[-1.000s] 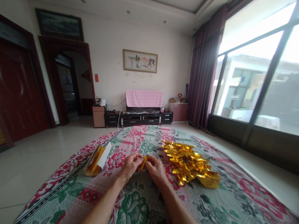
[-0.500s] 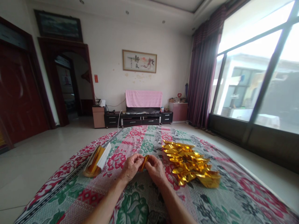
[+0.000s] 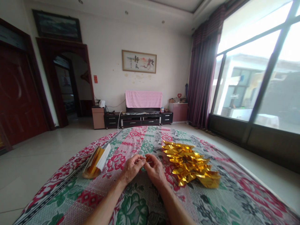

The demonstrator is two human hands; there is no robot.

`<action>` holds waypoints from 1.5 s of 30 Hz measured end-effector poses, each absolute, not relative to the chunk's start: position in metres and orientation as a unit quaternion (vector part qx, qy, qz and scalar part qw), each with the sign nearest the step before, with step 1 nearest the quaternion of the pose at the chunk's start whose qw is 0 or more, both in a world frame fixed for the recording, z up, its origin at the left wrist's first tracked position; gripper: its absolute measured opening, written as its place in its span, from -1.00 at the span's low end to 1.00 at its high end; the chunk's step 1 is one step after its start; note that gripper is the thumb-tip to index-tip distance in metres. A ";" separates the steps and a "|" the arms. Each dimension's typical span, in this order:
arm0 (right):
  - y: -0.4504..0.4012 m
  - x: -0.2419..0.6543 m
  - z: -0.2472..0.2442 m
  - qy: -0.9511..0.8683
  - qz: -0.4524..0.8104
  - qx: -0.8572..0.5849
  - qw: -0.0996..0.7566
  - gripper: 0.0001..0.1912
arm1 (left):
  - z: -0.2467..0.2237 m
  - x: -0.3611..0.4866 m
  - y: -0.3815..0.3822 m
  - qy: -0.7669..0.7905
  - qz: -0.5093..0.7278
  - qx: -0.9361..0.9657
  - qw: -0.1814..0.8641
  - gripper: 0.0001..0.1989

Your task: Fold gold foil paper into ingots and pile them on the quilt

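My left hand (image 3: 133, 167) and my right hand (image 3: 154, 168) meet above the middle of the flowered cloth (image 3: 133, 206). Between their fingertips they pinch a small piece of gold foil paper (image 3: 147, 158), mostly hidden by the fingers. To the right of my hands lie several folded gold foil pieces (image 3: 189, 162), overlapping in a pile with pointed ends. Over on the left rests a curled stack of gold foil sheets (image 3: 96, 161) with a white backing showing.
The cloth covers a broad rounded surface. Beyond it stand a low black cabinet (image 3: 133, 122) and a screen under a pink cover (image 3: 143, 99). A purple curtain (image 3: 201, 78) hangs beside large windows at the right.
My fingers have closed further over the gold foil paper, so less of it shows. My right hand has tilted slightly inward. The pile and the sheets stay put.
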State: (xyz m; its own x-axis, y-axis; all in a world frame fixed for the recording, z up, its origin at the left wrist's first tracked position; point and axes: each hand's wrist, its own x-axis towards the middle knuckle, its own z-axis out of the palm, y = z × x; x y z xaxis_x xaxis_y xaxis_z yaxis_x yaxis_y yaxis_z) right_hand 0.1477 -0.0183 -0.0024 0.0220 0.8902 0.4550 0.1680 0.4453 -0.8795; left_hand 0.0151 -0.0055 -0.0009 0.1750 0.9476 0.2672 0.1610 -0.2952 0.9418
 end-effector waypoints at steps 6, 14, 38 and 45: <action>-0.015 0.150 -0.008 -0.625 0.322 -0.407 0.583 -0.72 | 0.005 0.011 -0.008 0.408 0.459 0.669 0.419 -0.66; -0.013 0.149 -0.009 -0.632 0.335 -0.410 0.565 -0.69 | 0.001 0.011 -0.006 0.418 0.458 0.692 0.370 -0.70; -0.017 0.149 -0.002 -0.636 0.233 -0.503 0.536 -0.74 | -0.003 0.025 -0.011 0.440 0.361 0.818 0.088 -0.76; -0.014 0.149 -0.007 -0.636 0.231 -0.503 0.539 -0.72 | -0.005 0.027 -0.008 0.471 0.384 0.791 0.074 -0.76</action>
